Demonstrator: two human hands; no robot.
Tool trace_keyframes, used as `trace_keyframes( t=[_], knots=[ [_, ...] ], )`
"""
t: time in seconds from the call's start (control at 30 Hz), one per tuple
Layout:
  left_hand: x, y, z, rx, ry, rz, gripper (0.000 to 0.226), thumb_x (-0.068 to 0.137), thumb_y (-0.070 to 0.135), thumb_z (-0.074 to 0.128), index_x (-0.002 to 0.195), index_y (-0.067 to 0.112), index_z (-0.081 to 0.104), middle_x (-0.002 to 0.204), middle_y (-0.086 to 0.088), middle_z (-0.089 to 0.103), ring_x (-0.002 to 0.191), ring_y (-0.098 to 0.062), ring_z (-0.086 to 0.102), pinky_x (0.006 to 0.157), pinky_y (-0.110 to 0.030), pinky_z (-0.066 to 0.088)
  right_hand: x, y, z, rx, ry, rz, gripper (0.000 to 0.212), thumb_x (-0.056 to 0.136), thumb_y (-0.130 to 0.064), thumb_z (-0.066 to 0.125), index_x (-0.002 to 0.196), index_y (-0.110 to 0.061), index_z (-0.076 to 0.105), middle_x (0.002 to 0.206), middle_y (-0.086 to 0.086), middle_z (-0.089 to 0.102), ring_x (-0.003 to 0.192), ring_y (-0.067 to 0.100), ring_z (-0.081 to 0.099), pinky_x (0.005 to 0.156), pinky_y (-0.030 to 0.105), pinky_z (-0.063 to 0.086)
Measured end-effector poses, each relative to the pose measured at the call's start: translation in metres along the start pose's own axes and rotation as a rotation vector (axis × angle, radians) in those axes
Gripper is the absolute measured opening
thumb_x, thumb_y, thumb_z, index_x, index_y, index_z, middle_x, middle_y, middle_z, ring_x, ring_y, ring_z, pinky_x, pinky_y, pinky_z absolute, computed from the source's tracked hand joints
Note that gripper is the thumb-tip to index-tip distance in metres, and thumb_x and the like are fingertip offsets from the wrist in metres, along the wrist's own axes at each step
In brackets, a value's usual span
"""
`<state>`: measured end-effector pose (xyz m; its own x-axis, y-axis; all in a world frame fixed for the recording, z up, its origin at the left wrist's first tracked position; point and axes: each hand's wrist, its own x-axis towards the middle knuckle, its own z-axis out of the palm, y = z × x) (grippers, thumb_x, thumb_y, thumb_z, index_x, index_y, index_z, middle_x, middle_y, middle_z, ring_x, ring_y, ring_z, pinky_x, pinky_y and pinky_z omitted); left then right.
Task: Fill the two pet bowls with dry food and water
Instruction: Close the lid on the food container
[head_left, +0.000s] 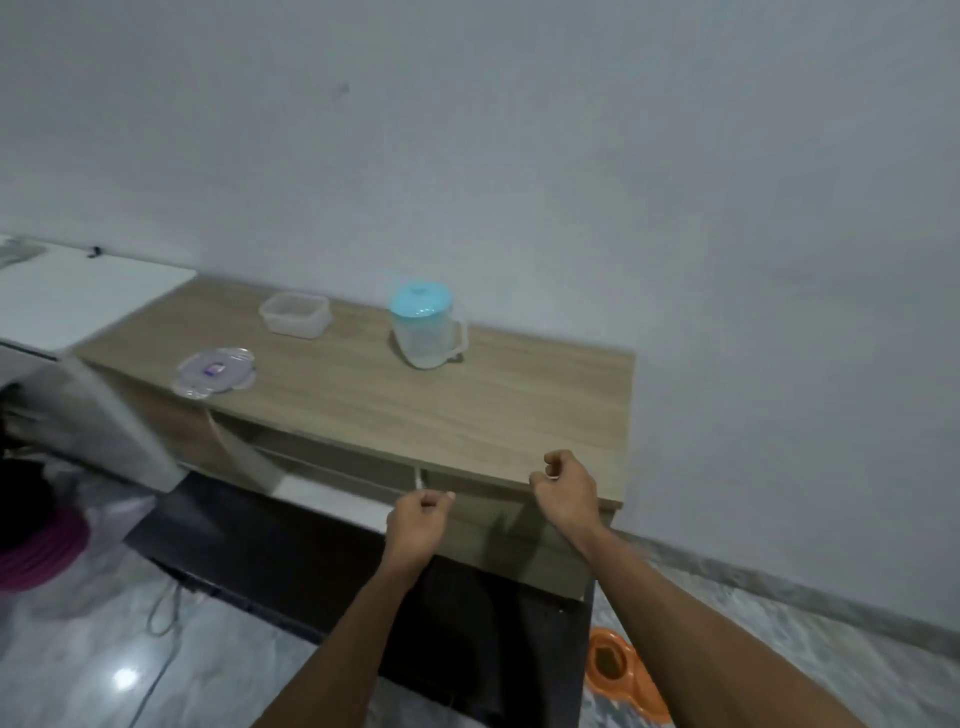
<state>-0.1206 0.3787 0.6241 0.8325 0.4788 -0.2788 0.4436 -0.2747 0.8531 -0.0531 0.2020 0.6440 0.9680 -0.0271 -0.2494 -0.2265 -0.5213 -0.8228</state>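
Observation:
An orange double pet bowl (623, 680) lies on the floor at the lower right, brown dry food in its visible compartment; my right forearm hides the rest. A clear pitcher with a light blue lid (427, 327) stands upright on the wooden cabinet top (519, 410). A clear plastic container (294, 314) sits uncovered at the back left, its flat lid (215, 372) lying apart near the front left. My left hand (418, 522) hovers below the cabinet's front edge, fingers loosely curled, holding nothing. My right hand (563, 491) is at the front edge, also loosely curled and empty.
A white appliance (78, 306) adjoins the cabinet on the left. A cabinet door (244, 457) hangs ajar under the top. A dark mat (363, 582) covers the floor in front. A purple basin (31, 556) and a cable (161, 613) lie at the lower left.

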Motion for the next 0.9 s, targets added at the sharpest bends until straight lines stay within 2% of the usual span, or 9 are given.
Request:
trace_keyframes(
  t=[0.1, 0.23, 0.4, 0.53, 0.63, 0.73, 0.9],
  knots=[
    [0.016, -0.011, -0.055, -0.016, 0.075, -0.033, 0.029, 0.091, 0.033, 0.063, 0.070, 0.013, 0.066, 0.069, 0.001, 0.064, 0.075, -0.018, 0.060, 0.074, -0.031, 0.043, 0.003, -0.038, 0.049, 0.001, -0.045, -0.032, 0.041, 0.089, -0.017, 0.061, 0.129, -0.008, 0.057, 0.125, 0.012, 0.064, 0.114, 0.029, 0.059, 0.090, 0.027, 0.043],
    [0.041, -0.022, -0.111, -0.025, 0.157, -0.053, 0.031, 0.092, 0.034, 0.062, 0.069, 0.014, 0.059, 0.067, 0.002, 0.058, 0.067, -0.011, 0.053, 0.070, -0.027, 0.038, 0.014, -0.085, 0.108, -0.010, -0.117, -0.093, 0.043, 0.087, -0.020, 0.062, 0.128, -0.009, 0.057, 0.123, 0.012, 0.065, 0.114, 0.029, 0.060, 0.095, 0.032, 0.045],
    [0.096, -0.032, -0.173, -0.027, 0.217, -0.083, 0.032, 0.091, 0.035, 0.063, 0.065, 0.017, 0.057, 0.065, 0.002, 0.056, 0.074, -0.018, 0.054, 0.073, -0.028, 0.039, 0.046, -0.138, 0.180, 0.013, -0.189, -0.139, 0.043, 0.083, -0.022, 0.062, 0.125, -0.012, 0.058, 0.119, 0.012, 0.067, 0.111, 0.030, 0.062, 0.098, 0.037, 0.049],
    [0.150, -0.033, -0.218, 0.020, 0.279, -0.096, 0.030, 0.089, 0.036, 0.065, 0.066, 0.017, 0.058, 0.069, 0.000, 0.058, 0.081, -0.022, 0.057, 0.076, -0.028, 0.039, 0.076, -0.174, 0.232, 0.013, -0.218, -0.150, 0.040, 0.085, -0.022, 0.062, 0.124, -0.012, 0.059, 0.119, 0.010, 0.067, 0.111, 0.028, 0.061, 0.097, 0.034, 0.048],
    [0.191, -0.029, -0.249, 0.077, 0.282, -0.104, 0.033, 0.088, 0.032, 0.066, 0.061, 0.017, 0.056, 0.067, -0.003, 0.058, 0.081, -0.025, 0.058, 0.079, -0.033, 0.043, 0.100, -0.197, 0.268, 0.014, -0.237, -0.131, 0.038, 0.085, -0.023, 0.061, 0.121, -0.013, 0.060, 0.116, 0.010, 0.068, 0.108, 0.028, 0.063, 0.096, 0.034, 0.050],
    [0.226, -0.027, -0.275, 0.110, 0.285, -0.081, 0.041, 0.088, 0.023, 0.065, 0.053, 0.015, 0.046, 0.055, -0.001, 0.046, 0.069, -0.022, 0.048, 0.071, -0.035, 0.041, 0.117, -0.217, 0.298, 0.007, -0.260, -0.125, 0.038, 0.085, -0.022, 0.061, 0.122, -0.012, 0.060, 0.117, 0.010, 0.067, 0.109, 0.028, 0.062, 0.096, 0.035, 0.050],
    [0.271, -0.032, -0.309, 0.160, 0.287, -0.062, 0.040, 0.087, 0.020, 0.059, 0.054, 0.016, 0.037, 0.056, -0.002, 0.037, 0.060, -0.019, 0.038, 0.058, -0.030, 0.031, 0.137, -0.242, 0.343, -0.021, -0.283, -0.098, 0.035, 0.086, -0.019, 0.059, 0.120, -0.011, 0.062, 0.121, 0.010, 0.065, 0.111, 0.028, 0.060, 0.095, 0.032, 0.047]
  ],
)
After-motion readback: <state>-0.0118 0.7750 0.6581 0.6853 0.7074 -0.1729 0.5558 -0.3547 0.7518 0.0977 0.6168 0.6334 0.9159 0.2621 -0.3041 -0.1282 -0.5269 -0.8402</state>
